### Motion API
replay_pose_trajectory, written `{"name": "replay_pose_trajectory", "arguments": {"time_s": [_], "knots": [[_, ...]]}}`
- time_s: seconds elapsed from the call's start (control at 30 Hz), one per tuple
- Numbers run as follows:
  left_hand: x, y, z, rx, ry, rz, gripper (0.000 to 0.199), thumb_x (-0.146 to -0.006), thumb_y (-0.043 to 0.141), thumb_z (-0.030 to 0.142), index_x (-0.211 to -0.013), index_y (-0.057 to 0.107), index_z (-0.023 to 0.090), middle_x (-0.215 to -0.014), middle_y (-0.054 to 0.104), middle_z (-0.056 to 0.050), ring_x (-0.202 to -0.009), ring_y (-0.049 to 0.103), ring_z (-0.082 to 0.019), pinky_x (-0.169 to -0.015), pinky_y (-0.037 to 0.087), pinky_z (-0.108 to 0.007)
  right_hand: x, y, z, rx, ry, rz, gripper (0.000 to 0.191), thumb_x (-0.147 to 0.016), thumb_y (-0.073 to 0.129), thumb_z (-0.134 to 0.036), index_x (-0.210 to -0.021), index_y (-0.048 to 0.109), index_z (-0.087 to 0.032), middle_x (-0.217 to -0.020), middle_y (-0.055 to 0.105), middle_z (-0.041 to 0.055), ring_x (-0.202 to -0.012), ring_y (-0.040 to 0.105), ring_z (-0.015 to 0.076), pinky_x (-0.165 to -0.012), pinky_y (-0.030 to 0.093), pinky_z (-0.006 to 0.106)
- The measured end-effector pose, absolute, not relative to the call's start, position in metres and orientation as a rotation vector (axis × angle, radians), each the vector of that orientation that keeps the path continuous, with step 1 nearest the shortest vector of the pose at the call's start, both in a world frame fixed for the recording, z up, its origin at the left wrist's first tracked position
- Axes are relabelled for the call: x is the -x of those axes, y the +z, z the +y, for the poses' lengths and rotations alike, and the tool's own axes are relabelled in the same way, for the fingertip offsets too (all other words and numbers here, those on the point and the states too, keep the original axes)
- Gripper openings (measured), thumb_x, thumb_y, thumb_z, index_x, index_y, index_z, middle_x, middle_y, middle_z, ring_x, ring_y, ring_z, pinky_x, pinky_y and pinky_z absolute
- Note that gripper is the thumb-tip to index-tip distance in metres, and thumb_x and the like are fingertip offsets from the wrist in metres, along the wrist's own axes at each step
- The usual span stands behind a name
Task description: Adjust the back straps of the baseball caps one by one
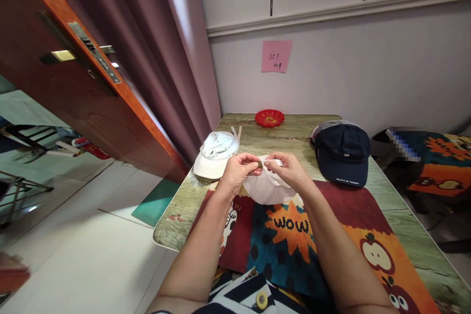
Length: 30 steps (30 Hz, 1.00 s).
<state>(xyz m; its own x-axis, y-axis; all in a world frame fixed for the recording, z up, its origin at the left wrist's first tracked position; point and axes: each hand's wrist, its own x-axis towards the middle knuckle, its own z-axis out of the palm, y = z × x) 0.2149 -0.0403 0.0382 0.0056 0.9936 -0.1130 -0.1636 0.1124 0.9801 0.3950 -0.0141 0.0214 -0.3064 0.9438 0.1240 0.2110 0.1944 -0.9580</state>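
A pale pinkish-white cap [268, 191] hangs between my two hands over the patterned mat, its rounded crown towards me. With thumb and fingers closed, my left hand [237, 172] pinches the cap's edge beside a small brownish-metal piece [260, 164] that looks like a strap buckle. My right hand [289, 169] has its fingertips closed on the same edge, just right of that piece. Fingers partly cover the strap, so I cannot tell whether it is threaded. Left of my left hand lies a white cap [218, 152] with its strap ends loose and sticking up.
A dark navy cap [343, 152] sits at the right on a stack with greyish headwear under it. At the table's back stands a red scalloped dish [270, 118]. The mat [272, 250] covers the table's front. A wooden door [73, 83] and curtain [147, 24] border the left.
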Motion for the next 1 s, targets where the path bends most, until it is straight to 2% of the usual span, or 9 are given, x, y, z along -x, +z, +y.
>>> {"name": "replay_pose_trajectory", "arguments": {"time_s": [0.33, 0.6, 0.77, 0.83, 0.93, 1.0], "knots": [[-0.215, 0.031, -0.038, -1.039, 1.224, 1.120, 0.022, -0.062, 0.082, 0.019, -0.079, 0.069, 0.013, -0.072, 0.070, -0.002, -0.065, 0.066, -0.012, -0.061, 0.048, -0.022, -0.397, 0.025, -0.015, 1.125, 1.053, -1.710, 0.026, -0.078, 0.065, -0.043, -0.078, 0.072, -0.018, -0.066, 0.065, 0.0019, -0.059, 0.052, 0.0156, -0.054, 0.037, 0.025], [-0.212, 0.027, -0.037, -1.045, 1.192, 1.104, 0.024, -0.063, 0.083, 0.020, -0.082, 0.071, 0.013, -0.071, 0.070, -0.002, -0.064, 0.062, -0.011, -0.061, 0.045, -0.022, -0.395, 0.027, -0.018, 1.161, 1.096, -1.743, 0.022, -0.079, 0.064, -0.040, -0.077, 0.069, -0.018, -0.065, 0.064, 0.0006, -0.056, 0.052, 0.0145, -0.052, 0.036, 0.024], [-0.214, 0.032, -0.038, -1.042, 1.199, 1.093, 0.023, -0.063, 0.083, 0.021, -0.081, 0.071, 0.013, -0.073, 0.070, -0.003, -0.065, 0.062, -0.011, -0.060, 0.043, -0.022, -0.390, 0.024, -0.017, 1.162, 1.036, -1.739, 0.024, -0.081, 0.064, -0.041, -0.093, 0.064, -0.020, -0.070, 0.066, -0.0003, -0.057, 0.054, 0.0152, -0.056, 0.038, 0.026], [-0.213, 0.034, -0.038, -1.040, 1.207, 1.094, 0.023, -0.063, 0.083, 0.021, -0.080, 0.071, 0.013, -0.071, 0.069, -0.002, -0.064, 0.062, -0.011, -0.060, 0.044, -0.022, -0.392, 0.026, -0.017, 1.164, 1.010, -1.745, 0.022, -0.086, 0.058, -0.041, -0.095, 0.060, -0.021, -0.070, 0.066, -0.0010, -0.059, 0.057, 0.0161, -0.060, 0.039, 0.027], [-0.212, 0.035, -0.039, -1.035, 1.199, 1.102, 0.023, -0.061, 0.083, 0.021, -0.080, 0.072, 0.013, -0.068, 0.068, -0.002, -0.061, 0.061, -0.011, -0.059, 0.044, -0.022, -0.399, 0.032, -0.017, 1.206, 0.928, -1.777, 0.018, -0.090, 0.047, -0.036, -0.087, 0.058, -0.022, -0.073, 0.065, -0.0004, -0.064, 0.058, 0.0167, -0.064, 0.039, 0.028], [-0.211, 0.035, -0.039, -1.038, 1.185, 1.105, 0.023, -0.061, 0.083, 0.020, -0.080, 0.072, 0.013, -0.068, 0.068, -0.002, -0.060, 0.060, -0.010, -0.058, 0.043, -0.022, -0.404, 0.035, -0.018, 1.225, 0.878, -1.830, 0.017, -0.087, 0.049, -0.033, -0.077, 0.058, -0.022, -0.071, 0.064, -0.0001, -0.063, 0.054, 0.0162, -0.061, 0.035, 0.028]]}}
